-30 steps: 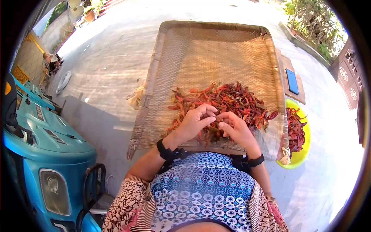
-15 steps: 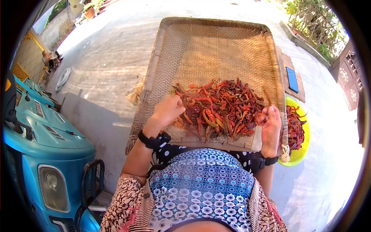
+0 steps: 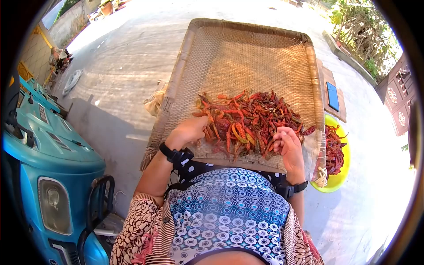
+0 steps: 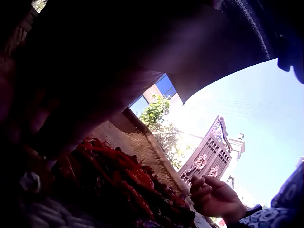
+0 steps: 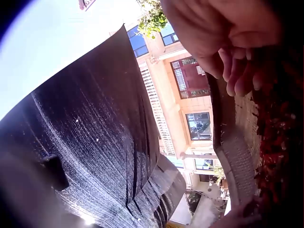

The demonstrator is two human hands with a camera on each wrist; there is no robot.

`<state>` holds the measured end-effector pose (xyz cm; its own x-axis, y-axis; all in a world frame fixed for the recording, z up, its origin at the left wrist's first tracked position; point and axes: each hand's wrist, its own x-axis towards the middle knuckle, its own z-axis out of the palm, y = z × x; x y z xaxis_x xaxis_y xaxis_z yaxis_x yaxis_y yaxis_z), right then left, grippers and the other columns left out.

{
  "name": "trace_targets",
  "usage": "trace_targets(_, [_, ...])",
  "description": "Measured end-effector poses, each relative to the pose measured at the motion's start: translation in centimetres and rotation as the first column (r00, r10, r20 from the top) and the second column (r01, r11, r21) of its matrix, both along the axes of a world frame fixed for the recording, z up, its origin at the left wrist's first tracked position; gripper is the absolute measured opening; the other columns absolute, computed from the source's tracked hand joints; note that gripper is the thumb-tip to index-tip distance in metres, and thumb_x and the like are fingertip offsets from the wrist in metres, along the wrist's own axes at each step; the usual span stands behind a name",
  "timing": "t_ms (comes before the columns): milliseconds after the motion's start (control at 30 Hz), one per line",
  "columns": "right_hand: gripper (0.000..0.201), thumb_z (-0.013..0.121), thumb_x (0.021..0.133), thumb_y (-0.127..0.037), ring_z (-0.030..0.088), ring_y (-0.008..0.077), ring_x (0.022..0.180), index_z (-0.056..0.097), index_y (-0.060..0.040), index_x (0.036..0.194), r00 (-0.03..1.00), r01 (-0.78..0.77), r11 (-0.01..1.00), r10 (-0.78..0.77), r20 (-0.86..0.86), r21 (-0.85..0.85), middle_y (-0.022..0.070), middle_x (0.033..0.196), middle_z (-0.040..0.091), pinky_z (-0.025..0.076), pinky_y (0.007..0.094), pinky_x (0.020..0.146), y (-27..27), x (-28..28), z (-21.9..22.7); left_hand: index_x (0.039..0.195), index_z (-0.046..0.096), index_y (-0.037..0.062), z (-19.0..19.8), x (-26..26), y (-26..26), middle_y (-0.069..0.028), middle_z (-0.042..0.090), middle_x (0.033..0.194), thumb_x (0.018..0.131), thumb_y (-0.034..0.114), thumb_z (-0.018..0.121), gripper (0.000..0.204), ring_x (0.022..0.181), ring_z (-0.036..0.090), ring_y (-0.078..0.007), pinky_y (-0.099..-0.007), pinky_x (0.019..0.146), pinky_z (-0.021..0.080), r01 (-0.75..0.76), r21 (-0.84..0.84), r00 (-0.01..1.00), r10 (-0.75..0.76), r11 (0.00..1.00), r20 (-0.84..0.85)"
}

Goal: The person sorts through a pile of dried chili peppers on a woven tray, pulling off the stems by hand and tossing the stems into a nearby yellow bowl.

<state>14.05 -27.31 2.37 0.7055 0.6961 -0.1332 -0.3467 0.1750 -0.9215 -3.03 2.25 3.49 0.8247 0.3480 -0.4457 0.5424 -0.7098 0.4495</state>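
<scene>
A heap of dried chili peppers (image 3: 247, 126), red, orange and greenish, lies on the near half of a large woven bamboo tray (image 3: 247, 57). My left hand (image 3: 187, 131) is at the heap's left edge, its curled fingertips pinching an orange chili pepper (image 3: 213, 126). Dark shadow hides most of that grip in the left wrist view. Over the heap's right side hovers my right hand (image 3: 290, 148), fingers loosely bent and nothing between them. The right wrist view shows the same loose fingers (image 5: 237, 76) above the tray.
A yellow basin (image 3: 339, 179) of darker red chili peppers stands beside the tray's right edge. Behind it a blue phone (image 3: 332, 96) lies on a board. A turquoise vehicle (image 3: 57, 163) is close on the left, and a pale cloth bag (image 3: 157, 100) by the tray's left side.
My right hand first moved out to the right with a thin brownish piece, then came back inward without it. The left hand moved left from the centre to the heap's left edge.
</scene>
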Motion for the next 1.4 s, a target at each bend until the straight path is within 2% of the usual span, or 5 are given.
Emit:
trace_targets(233, [0.016,0.054,0.097,-0.018,0.060,0.0068,0.070,0.059,-0.0080,0.108,0.971,-0.193,0.964,0.214,0.103,-0.181,0.0010,0.090,0.065,0.048,0.0219,0.064,1.8,-1.9,0.1,0.119,0.051,0.0034,-2.3,2.3,-1.8,-0.0137,0.060,0.087,0.078,0.013,0.072,0.047,0.084,0.063,-0.0225,-0.0324,0.063,0.052,-0.107,-0.596,0.717,0.477,0.796,0.509])
trace_targets(333, [0.015,0.054,0.097,-0.017,0.060,0.0071,0.070,0.059,-0.0081,0.108,0.986,-0.111,0.983,0.128,0.109,-0.145,0.0012,0.089,0.065,0.049,0.0220,0.064,1.2,-1.5,-0.1,0.128,0.049,0.0034,-1.3,1.7,-2.2,-0.0120,0.059,0.091,0.080,0.012,0.070,0.053,0.078,0.061,-0.0201,-0.0311,0.072,0.052,-0.184,0.319,0.664,-0.122,0.930,0.738])
trace_targets(433, [0.016,0.054,0.097,-0.017,0.060,0.0075,0.070,0.059,-0.0081,0.109,0.992,-0.068,0.992,0.079,0.103,-0.105,0.0017,0.089,0.065,0.049,0.0224,0.064,0.7,-1.1,-0.8,0.130,0.049,0.0061,2.5,0.9,-2.8,-0.0103,0.060,0.092,0.079,0.012,0.071,0.056,0.081,0.060,-0.0204,-0.0314,0.075,0.049,0.155,-0.294,0.937,-0.046,0.943,0.346])
trace_targets(767, [0.018,0.054,0.098,-0.019,0.059,0.0083,0.071,0.058,-0.0082,0.111,0.997,-0.076,0.992,0.078,0.015,-0.097,0.0022,0.090,0.065,0.047,0.0231,0.064,1.0,-1.5,-1.2,0.106,0.058,0.0132,-2.5,2.0,-4.6,-0.0097,0.058,0.090,0.082,0.013,0.065,0.026,0.087,0.060,-0.0290,-0.0403,0.072,0.048,0.414,0.173,0.818,-0.448,0.894,0.361])
trace_targets(1400, [0.027,0.052,0.098,-0.032,0.057,0.0091,0.052,0.056,-0.0061,0.105,0.916,-0.308,0.896,0.370,0.154,-0.320,0.0028,0.079,0.062,0.045,0.0218,0.047,2.4,-3.3,1.4,0.096,0.061,0.0008,1.6,3.0,-8.5,-0.0043,0.066,0.085,0.090,0.013,0.064,0.014,0.077,0.061,-0.0095,-0.0256,0.069,0.050,0.085,-0.421,0.741,0.225,0.903,0.632])
